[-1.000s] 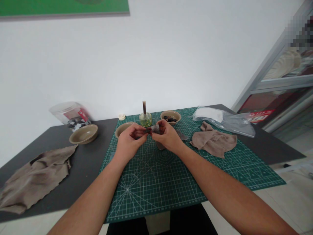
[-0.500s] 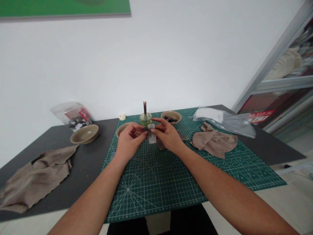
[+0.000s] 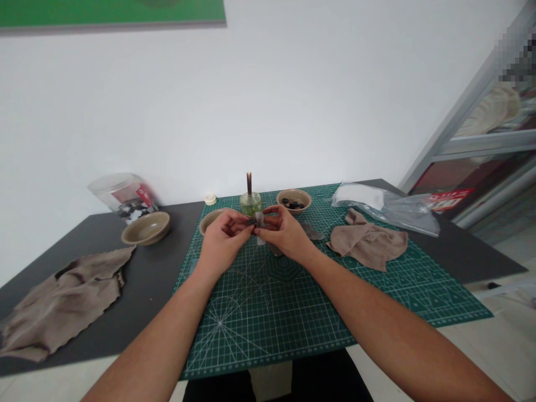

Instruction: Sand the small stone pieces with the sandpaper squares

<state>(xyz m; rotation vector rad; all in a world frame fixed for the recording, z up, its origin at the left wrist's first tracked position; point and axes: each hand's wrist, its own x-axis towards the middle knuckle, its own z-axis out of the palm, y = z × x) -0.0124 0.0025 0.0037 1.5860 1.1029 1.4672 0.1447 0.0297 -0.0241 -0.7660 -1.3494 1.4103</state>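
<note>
My left hand (image 3: 221, 241) and my right hand (image 3: 283, 232) meet above the far middle of the green cutting mat (image 3: 293, 301). Both pinch a small grey scrap of fabric (image 3: 258, 222) between fingertips, with a pale strip hanging below it. Just behind the hands stands a small glass bottle (image 3: 250, 202) with a brown stick in it. A tan bowl (image 3: 209, 220) sits partly hidden behind my left hand.
A bowl of dark pieces (image 3: 293, 200) stands at the mat's back. A folded tan cloth (image 3: 368, 245) and a clear plastic bag (image 3: 385, 207) lie to the right. On the dark table (image 3: 146, 279) at left are another bowl (image 3: 146, 228), a plastic jar (image 3: 121, 198) and a large tan cloth (image 3: 62, 301).
The pale strip that hung clearly below my fingers half a second ago is now mostly drawn up between them. Both hands stay in about the same place.
</note>
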